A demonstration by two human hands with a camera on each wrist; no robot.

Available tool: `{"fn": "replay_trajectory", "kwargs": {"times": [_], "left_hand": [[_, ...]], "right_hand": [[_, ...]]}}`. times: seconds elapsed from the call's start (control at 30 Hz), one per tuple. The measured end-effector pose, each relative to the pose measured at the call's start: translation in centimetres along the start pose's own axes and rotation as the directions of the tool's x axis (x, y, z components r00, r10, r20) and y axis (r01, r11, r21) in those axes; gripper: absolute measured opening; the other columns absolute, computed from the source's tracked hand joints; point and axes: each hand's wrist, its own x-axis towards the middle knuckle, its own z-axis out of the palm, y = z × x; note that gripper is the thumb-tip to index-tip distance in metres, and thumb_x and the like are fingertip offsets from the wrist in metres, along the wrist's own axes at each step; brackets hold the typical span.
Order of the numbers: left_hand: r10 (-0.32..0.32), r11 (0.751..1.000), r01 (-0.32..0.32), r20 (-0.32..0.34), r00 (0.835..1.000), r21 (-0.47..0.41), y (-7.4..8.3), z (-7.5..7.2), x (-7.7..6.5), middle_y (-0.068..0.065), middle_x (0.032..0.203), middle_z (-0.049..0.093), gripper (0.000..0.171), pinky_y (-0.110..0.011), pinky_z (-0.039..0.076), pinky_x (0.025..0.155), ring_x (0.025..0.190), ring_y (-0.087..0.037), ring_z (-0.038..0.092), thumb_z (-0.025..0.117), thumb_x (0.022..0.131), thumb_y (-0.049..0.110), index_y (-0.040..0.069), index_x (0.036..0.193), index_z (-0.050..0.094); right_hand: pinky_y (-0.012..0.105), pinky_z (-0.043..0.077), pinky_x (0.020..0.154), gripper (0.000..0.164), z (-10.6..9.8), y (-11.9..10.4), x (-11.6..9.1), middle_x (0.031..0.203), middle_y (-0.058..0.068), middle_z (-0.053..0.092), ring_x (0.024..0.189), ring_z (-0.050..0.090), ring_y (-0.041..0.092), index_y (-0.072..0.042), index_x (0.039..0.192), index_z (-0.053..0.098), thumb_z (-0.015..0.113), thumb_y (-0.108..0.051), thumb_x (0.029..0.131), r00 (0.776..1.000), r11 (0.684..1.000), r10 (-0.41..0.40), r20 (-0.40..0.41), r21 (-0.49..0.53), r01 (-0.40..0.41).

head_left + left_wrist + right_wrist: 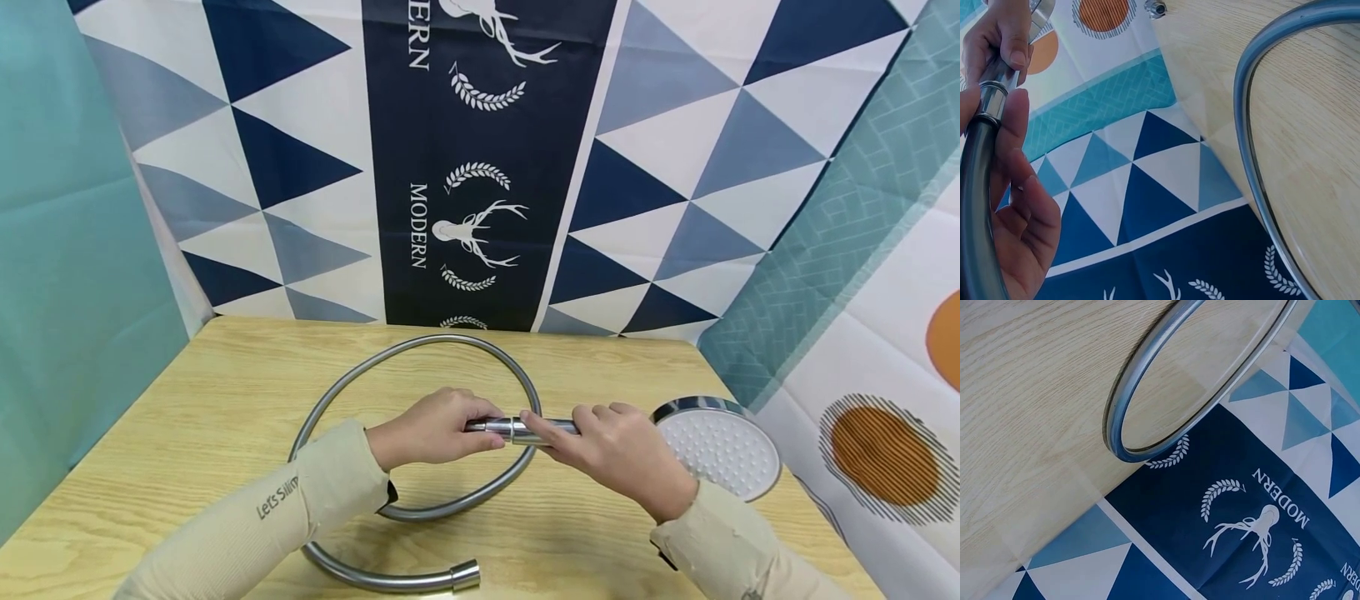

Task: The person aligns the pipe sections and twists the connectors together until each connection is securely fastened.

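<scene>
Springy hose (405, 582), slippery handle (567, 426), I'd guess
My left fingers (486, 407) pinch the collar (498, 429), right fingers (555, 437) clamp the handle: likely firmest there.

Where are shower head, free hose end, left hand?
Shower head (722, 452), head view: white spray face.
Free hose end (466, 575), head view: wider metal tip.
Left hand (446, 427), head view: back of hand.

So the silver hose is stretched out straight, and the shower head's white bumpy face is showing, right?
Not quite: the silver hose isn't straight. It curves round in a big loop, as the head view shows. The shower head does have its white bumpy face showing, just as you said.
</scene>
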Motion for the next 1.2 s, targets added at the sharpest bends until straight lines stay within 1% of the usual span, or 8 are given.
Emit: {"fn": "replay_trajectory", "kwargs": {"times": [0.3,0.43,0.5,0.6,0.67,0.83,0.97,1.2], "left_hand": [[0.021,0.998,-0.018,-0.045,0.999,0.062,0.18,0.23,0.00,0.002,0.083,0.065,0.021,-0.018,0.042,0.061,0.066,-0.002,0.046,0.071,0.088,0.016,0.001,0.103,0.070],[-0.028,0.998,0.029,0.004,1.000,-0.062,0.04,0.20,-0.01,0.003,0.079,0.062,0.020,-0.019,0.039,0.057,0.061,-0.002,0.043,0.066,0.092,0.017,0.000,0.104,0.069],[-0.081,0.981,0.091,0.064,0.995,-0.169,-0.09,0.14,0.02,0.002,0.081,0.063,0.022,-0.020,0.039,0.059,0.064,-0.002,0.046,0.059,0.097,0.017,-0.001,0.108,0.067],[-0.151,0.940,0.191,0.157,0.976,-0.284,-0.24,0.01,0.07,-0.001,0.086,0.067,0.027,-0.022,0.039,0.063,0.065,-0.004,0.046,0.048,0.102,0.017,-0.003,0.111,0.065],[-0.181,0.912,0.240,0.199,0.963,-0.334,-0.22,-0.06,0.10,-0.005,0.086,0.069,0.029,-0.022,0.040,0.066,0.070,-0.005,0.051,0.046,0.103,0.016,-0.004,0.110,0.065],[-0.216,0.863,0.313,0.270,0.938,-0.397,0.10,-0.17,0.20,-0.007,0.076,0.069,0.028,-0.021,0.038,0.059,0.067,-0.008,0.051,0.046,0.102,0.015,-0.003,0.095,0.067],[-0.226,0.857,0.325,0.274,0.935,-0.401,0.29,-0.12,0.18,-0.006,0.074,0.069,0.027,-0.021,0.035,0.059,0.066,-0.010,0.047,0.048,0.102,0.015,-0.002,0.089,0.066],[-0.228,0.865,0.311,0.244,0.943,-0.394,0.45,0.03,0.09,-0.004,0.073,0.068,0.025,-0.021,0.032,0.056,0.060,-0.009,0.040,0.050,0.101,0.014,-0.002,0.088,0.066]], "right_hand": [[0.021,0.026,0.037,0.040,-0.23,-0.06,-0.15,0.053,0.001,0.041,0.038,0.033,0.010,-0.016,0.128,0.056,0.028,-0.036,0.106,1.000,1.000,0.003,-0.002,-0.006,-0.003],[0.021,0.024,0.037,0.040,-0.30,-0.14,-0.17,0.053,0.001,0.039,0.038,0.030,0.009,-0.017,0.128,0.056,0.029,-0.036,0.106,1.000,1.000,0.002,-0.002,-0.005,-0.002],[0.020,0.023,0.038,0.040,-0.33,-0.20,-0.16,0.053,0.000,0.038,0.039,0.029,0.009,-0.017,0.128,0.056,0.029,-0.036,0.106,1.000,1.000,0.000,-0.004,-0.002,0.000],[0.020,0.021,0.038,0.039,-0.34,-0.32,-0.17,0.053,-0.001,0.036,0.039,0.027,0.008,-0.018,0.128,0.056,0.030,-0.036,0.106,1.000,1.000,-0.002,-0.004,0.000,0.002],[0.020,0.021,0.038,0.039,-0.34,-0.43,-0.19,0.053,-0.001,0.036,0.039,0.026,0.008,-0.018,0.128,0.057,0.030,-0.036,0.106,1.000,1.000,-0.005,-0.006,-0.001,0.005],[0.020,0.022,0.037,0.040,-0.33,-0.58,-0.13,0.053,-0.001,0.037,0.038,0.029,0.009,-0.018,0.127,0.058,0.029,-0.036,0.106,1.000,1.000,-0.019,-0.022,-0.001,0.019],[0.019,0.022,0.037,0.040,-0.32,-0.63,-0.09,0.052,-0.001,0.037,0.037,0.030,0.009,-0.018,0.127,0.058,0.029,-0.036,0.106,0.999,1.000,-0.022,-0.030,-0.001,0.022],[0.020,0.020,0.038,0.041,-0.57,-0.64,-0.17,0.052,-0.001,0.036,0.038,0.027,0.009,-0.018,0.127,0.058,0.028,-0.036,0.106,1.000,1.000,-0.013,-0.021,-0.001,0.013]]}}
